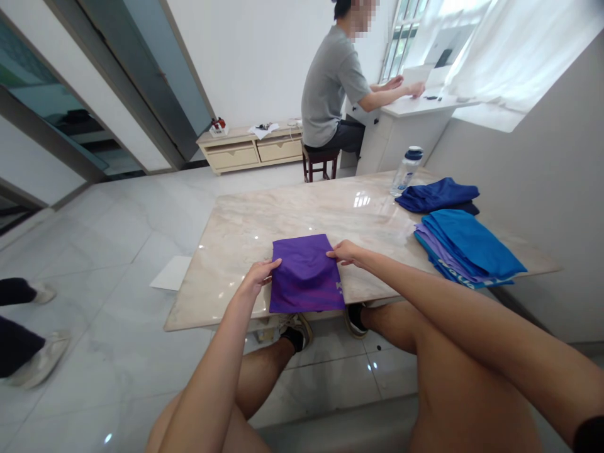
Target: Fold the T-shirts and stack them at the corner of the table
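A purple cloth (304, 277), folded into a near square, lies at the front edge of the marble-patterned table (255, 217). Pale lettering shows at its lower right corner. My left hand (259, 275) grips its left edge, thumb on top and fingers beneath. At the right edge, my right hand (345, 251) pinches the cloth between thumb and fingers. The fabric bulges slightly in the middle between both hands.
On the table's right are a stack of folded blue and lilac cloths (472, 242), a dark blue cloth (438, 194) and a water bottle (408, 171). A person (325, 82) sits on a stool beyond. Another person's shoes (40, 358) show at left.
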{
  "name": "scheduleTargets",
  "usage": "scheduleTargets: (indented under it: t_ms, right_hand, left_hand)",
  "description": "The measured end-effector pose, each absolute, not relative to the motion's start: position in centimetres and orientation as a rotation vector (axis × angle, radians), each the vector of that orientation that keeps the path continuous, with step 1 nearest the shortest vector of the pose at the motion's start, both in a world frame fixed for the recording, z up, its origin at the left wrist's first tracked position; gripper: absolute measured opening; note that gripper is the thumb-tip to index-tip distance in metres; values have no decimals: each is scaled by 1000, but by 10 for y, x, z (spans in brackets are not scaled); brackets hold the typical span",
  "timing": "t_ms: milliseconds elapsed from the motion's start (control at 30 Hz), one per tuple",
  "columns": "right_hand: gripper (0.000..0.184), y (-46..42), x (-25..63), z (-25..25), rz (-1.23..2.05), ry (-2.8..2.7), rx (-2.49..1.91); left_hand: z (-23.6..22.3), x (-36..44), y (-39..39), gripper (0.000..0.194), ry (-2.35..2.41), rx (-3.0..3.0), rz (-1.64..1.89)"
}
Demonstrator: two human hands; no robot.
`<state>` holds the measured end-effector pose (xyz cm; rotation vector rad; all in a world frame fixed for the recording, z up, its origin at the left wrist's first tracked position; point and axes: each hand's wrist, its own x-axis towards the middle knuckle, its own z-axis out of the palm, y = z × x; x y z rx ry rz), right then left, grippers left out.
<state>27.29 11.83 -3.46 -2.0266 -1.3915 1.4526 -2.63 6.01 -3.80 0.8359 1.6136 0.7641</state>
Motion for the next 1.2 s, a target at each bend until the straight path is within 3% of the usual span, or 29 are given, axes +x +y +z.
scheduleTargets:
  t_ms: [333, 633, 700, 833, 967, 1133, 1200]
  right_hand:
    - [18, 127, 284, 28, 1315, -1335, -1606]
    - [16, 116, 277, 56, 1076, -1437, -1370]
    - [22, 114, 273, 57, 1156, -1477, -1348]
    - [52, 112, 270, 57, 1311, -1625, -1343]
    - [50, 110, 265, 54, 1245, -1544, -1306]
    - [64, 103, 243, 42, 1478, -1466, -1400]
    - [57, 103, 237, 41, 1424, -1463, -1429]
  left_hand:
    - [20, -38, 53, 73, 1522, 944, 1113]
    - [42, -31, 34, 54, 1430, 1046, 1466]
    - [39, -30, 30, 55, 1383, 986, 1465]
    - [33, -33, 26, 60, 1370, 905, 1446]
    - [33, -39, 24, 62, 1352, 840, 1511]
    - [32, -41, 22, 67, 1347, 782, 1524]
    - [31, -43, 21, 67, 1361, 774, 1536]
